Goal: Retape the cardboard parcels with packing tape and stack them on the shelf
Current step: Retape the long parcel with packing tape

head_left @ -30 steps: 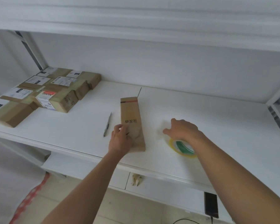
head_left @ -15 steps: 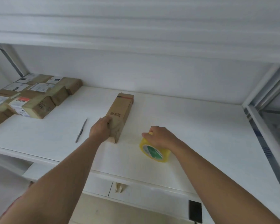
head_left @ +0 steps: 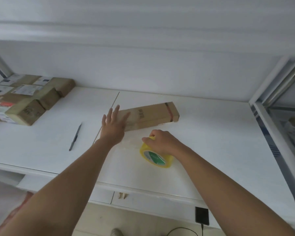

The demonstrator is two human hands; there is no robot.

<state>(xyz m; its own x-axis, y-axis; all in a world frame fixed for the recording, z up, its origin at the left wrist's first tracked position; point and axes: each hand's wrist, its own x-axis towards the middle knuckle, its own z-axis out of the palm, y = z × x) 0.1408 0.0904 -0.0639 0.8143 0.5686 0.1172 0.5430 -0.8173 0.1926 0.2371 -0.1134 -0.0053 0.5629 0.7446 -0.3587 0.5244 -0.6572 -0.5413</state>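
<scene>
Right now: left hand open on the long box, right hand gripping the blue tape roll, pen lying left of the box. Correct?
Not quite: the tape roll is yellow, not blue, as the head view shows. The rest holds: left hand open on the long box, right hand gripping the roll, pen to the left.

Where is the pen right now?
In the head view, the pen lies on the white shelf, left of the left hand and right of the stacked parcels.

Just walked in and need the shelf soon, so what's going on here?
A person is retaping parcels. The left hand lies open against the near end of a long cardboard box lying flat on the white shelf. The right hand grips a yellow tape roll. More parcels sit at far left.
</scene>
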